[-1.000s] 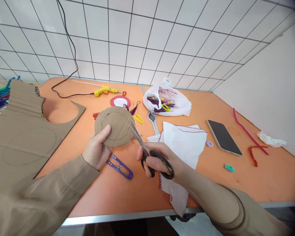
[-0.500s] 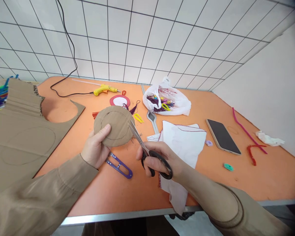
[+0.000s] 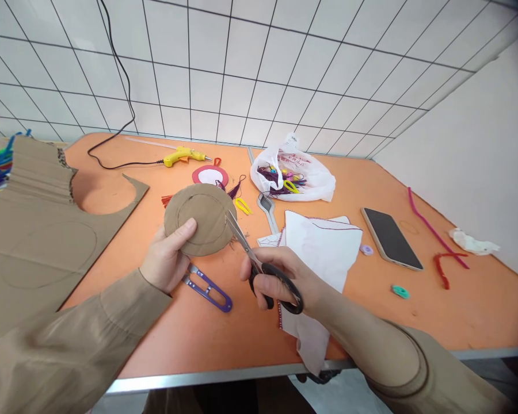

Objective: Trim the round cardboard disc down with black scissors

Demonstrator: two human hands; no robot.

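A round cardboard disc (image 3: 207, 215) with a smaller circle drawn on it is held up over the table. My left hand (image 3: 168, 256) grips its lower left, the thumb on top and the fingers beneath. Black-handled scissors (image 3: 280, 282) are in my right hand (image 3: 285, 279), fingers through the loops. Their blades point up and left and meet the disc's right side near the drawn line. Below the disc, purple thread snips (image 3: 209, 290) lie close to my left hand. White cloth (image 3: 319, 247) with red stitched edging lies beyond and under my right hand.
Cut cardboard (image 3: 38, 241) covers the left side. Behind the disc are a yellow glue gun (image 3: 183, 156), a red-rimmed disc (image 3: 210, 175) and a plastic bag (image 3: 313, 175) of tassels. A phone (image 3: 392, 238), pipe cleaners (image 3: 431, 221) and a green bobbin (image 3: 400, 292) lie right.
Almost nothing differs. The cardboard disc and my left hand have shifted very slightly, and the scissors remain at the disc's right side.
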